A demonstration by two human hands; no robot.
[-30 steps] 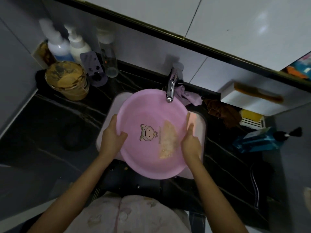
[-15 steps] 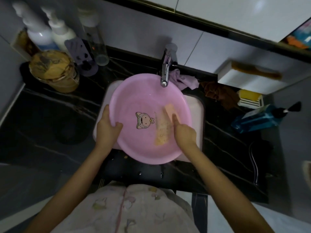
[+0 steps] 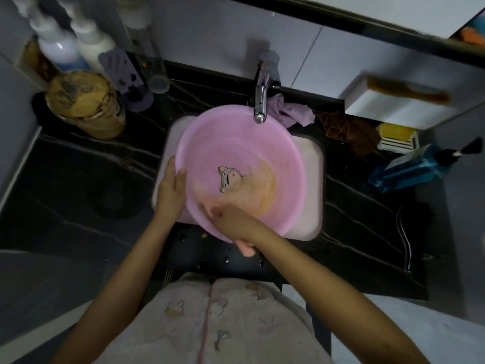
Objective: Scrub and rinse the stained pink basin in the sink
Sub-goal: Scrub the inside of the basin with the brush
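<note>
The pink basin [image 3: 236,143] sits tilted in the white sink [image 3: 309,158], under the chrome tap [image 3: 260,106]. A cartoon animal [image 3: 229,178] is printed on its bottom, and an orange-brown smear [image 3: 262,190] lies just right of the print. My left hand [image 3: 170,190] grips the basin's left rim, thumb inside. My right hand [image 3: 231,216] is low in the basin at its near side, blurred by motion. It holds a peach-pink sponge [image 3: 245,249], whose end sticks out under the wrist over the near rim.
Pump bottles [image 3: 60,48] and a yellow-lidded jar [image 3: 84,103] stand on the dark counter at the back left. A purple cloth [image 3: 294,111] and a brown cloth [image 3: 349,132] lie behind the sink. A blue bottle [image 3: 409,169] lies at the right.
My right hand has swept from the basin's right side down and left to its near edge, spreading the smear. My left hand has kept its grip on the left rim.
</note>
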